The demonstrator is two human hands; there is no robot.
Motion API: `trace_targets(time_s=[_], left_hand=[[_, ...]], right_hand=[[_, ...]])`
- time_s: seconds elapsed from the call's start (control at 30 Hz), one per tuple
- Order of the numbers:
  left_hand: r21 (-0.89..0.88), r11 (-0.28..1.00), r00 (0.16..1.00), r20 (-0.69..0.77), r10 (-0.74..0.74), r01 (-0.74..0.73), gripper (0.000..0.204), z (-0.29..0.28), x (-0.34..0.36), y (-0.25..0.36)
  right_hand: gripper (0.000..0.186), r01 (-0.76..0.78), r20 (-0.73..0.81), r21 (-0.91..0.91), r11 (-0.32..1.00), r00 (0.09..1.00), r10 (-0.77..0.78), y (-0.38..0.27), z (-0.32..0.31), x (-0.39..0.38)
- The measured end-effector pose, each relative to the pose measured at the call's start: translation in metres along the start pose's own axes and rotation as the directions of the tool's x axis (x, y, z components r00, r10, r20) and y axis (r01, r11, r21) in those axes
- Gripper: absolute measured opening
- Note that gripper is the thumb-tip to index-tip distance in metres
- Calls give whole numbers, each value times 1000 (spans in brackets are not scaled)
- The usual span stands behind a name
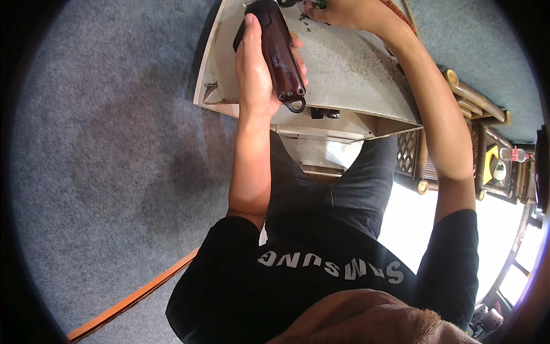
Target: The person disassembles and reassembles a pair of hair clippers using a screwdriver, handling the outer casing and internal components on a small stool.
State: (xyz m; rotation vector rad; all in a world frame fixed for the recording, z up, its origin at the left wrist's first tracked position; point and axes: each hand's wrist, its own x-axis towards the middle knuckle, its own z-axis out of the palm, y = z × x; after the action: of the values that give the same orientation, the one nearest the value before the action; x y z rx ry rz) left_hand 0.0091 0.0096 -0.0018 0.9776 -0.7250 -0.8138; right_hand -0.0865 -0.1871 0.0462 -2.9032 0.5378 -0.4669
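A dark maroon hair clipper (279, 57) with a hanging loop stands out over a pale, worn tabletop (349, 66), its head at the top edge of the view. My left hand (256, 77) is wrapped round it. Right of the clipper head, my right hand (338, 14) is curled near small metal bits and a green object (321, 3), perhaps a handle; what its fingers hold is too hidden to make out. Small dark specks lie on the tabletop below it.
An open shelf (389, 126) under the tabletop holds small dark objects (325, 113). Bamboo furniture (475, 97) at the right carries a bottle (513, 155) and a yellow item (490, 161). An orange strip (132, 295) lies on the grey carpet at lower left.
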Motion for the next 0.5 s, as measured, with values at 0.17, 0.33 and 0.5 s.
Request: trace_targets(time_s=[0.17, 0.33, 0.5], left_hand=[[13, 1000, 1000, 0, 9, -9, 64, 0, 0, 1], [17, 1000, 1000, 26, 2, -3, 64, -2, 0, -1], [10, 1000, 1000, 18, -1, 1, 65, -2, 1, -1]], right_hand=[[32, 112, 26, 44, 993, 993, -113, 0, 3, 1], [33, 51, 36, 73, 996, 998, -54, -10, 3, -5], [33, -41, 92, -3, 999, 995, 41, -19, 4, -4]])
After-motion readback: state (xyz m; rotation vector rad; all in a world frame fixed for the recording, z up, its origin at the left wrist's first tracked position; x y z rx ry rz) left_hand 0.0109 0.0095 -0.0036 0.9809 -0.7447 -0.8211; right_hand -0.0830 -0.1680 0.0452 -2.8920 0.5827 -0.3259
